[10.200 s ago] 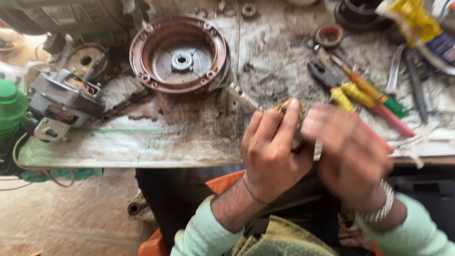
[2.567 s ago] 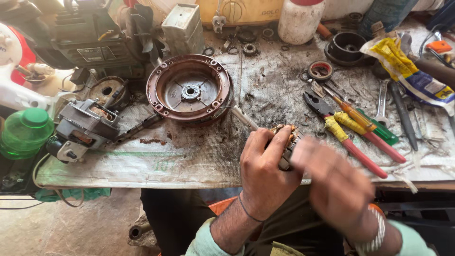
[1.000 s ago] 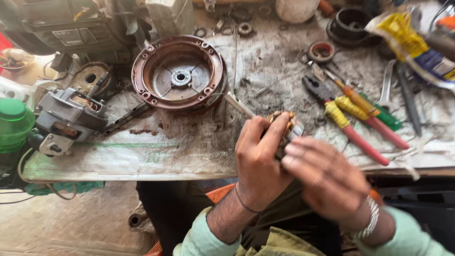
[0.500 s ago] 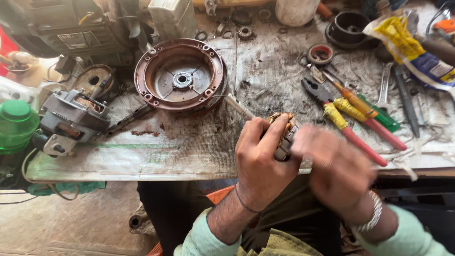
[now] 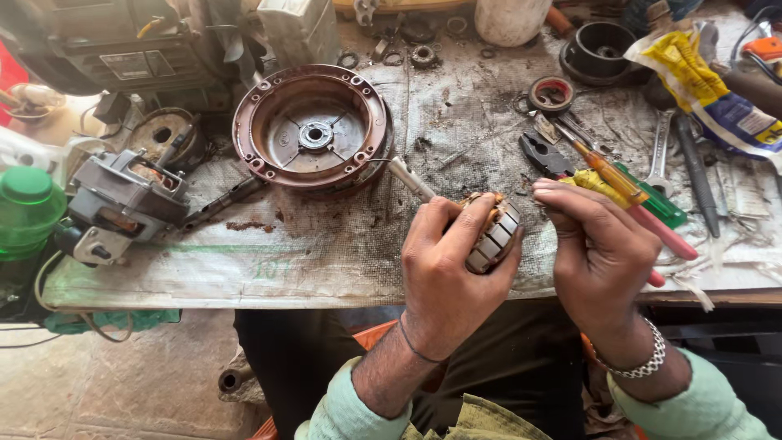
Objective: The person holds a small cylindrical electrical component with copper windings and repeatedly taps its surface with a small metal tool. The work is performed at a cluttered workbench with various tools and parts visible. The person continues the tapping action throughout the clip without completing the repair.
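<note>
My left hand (image 5: pixel 448 269) grips a small motor armature (image 5: pixel 493 232) with copper windings and a steel shaft (image 5: pixel 410 179) that points up and left over the bench. My right hand (image 5: pixel 599 253) hovers just right of the armature, fingers curled toward its top end; whether the fingertips pinch a wire I cannot tell. Both hands are above the front edge of the workbench (image 5: pixel 244 261).
A round rust-brown motor end cover (image 5: pixel 314 130) lies behind the armature. A grey motor stator (image 5: pixel 122 200) and a green bottle cap (image 5: pixel 28 200) are at the left. Pliers (image 5: pixel 546 155), screwdrivers (image 5: pixel 619 179), wrenches (image 5: pixel 688 171) and a yellow-blue packet (image 5: pixel 709 90) lie at the right.
My right hand has kept working back and forth at the armature's top end and now sits slightly right of it. My left hand keeps the same grip. The camera view has shifted a little.
</note>
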Action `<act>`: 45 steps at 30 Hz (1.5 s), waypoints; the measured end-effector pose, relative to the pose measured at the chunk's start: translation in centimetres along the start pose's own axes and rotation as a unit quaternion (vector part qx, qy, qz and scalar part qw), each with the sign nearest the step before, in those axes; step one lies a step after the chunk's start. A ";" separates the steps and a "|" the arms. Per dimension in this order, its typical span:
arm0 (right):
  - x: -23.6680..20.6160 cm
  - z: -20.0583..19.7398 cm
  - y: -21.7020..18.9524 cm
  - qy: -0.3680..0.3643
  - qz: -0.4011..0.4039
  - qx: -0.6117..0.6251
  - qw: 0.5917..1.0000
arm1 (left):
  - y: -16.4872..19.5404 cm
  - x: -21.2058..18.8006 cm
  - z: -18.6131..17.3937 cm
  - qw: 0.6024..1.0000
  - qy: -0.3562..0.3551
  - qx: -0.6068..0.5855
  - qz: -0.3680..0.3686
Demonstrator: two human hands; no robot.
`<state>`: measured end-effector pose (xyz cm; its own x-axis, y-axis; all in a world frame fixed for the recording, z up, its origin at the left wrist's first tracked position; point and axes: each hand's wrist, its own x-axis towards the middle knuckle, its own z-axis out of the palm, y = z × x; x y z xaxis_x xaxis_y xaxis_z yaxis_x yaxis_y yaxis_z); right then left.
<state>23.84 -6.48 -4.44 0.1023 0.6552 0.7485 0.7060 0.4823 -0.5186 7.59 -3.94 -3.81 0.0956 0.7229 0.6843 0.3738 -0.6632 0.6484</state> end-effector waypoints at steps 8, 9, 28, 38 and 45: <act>-0.2 -0.2 0.1 -0.017 -0.004 -0.018 1.000 | 0.0 0.1 -0.2 1.000 0.000 0.002 0.002; -0.2 -0.2 0.1 -0.018 -0.003 -0.016 1.000 | 0.0 0.1 -0.2 1.000 0.000 -0.001 -0.001; 0.7 -0.2 -1.4 -0.022 -0.040 -0.049 0.998 | -0.5 0.6 -0.6 1.000 0.011 0.001 0.005; 1.1 -0.5 -1.6 -0.053 -0.054 -0.025 0.997 | -0.2 0.3 -0.4 1.000 -0.003 -0.001 0.011; 0.8 -0.7 -2.0 -0.060 -0.116 -0.015 0.991 | -0.4 -0.3 -0.2 1.000 -0.009 0.002 0.009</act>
<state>23.03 -7.31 -2.52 -0.1487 0.5938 0.7907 0.7216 0.6119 -0.3238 7.22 -3.93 -4.20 0.1186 0.7148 0.6892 0.3762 -0.6747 0.6350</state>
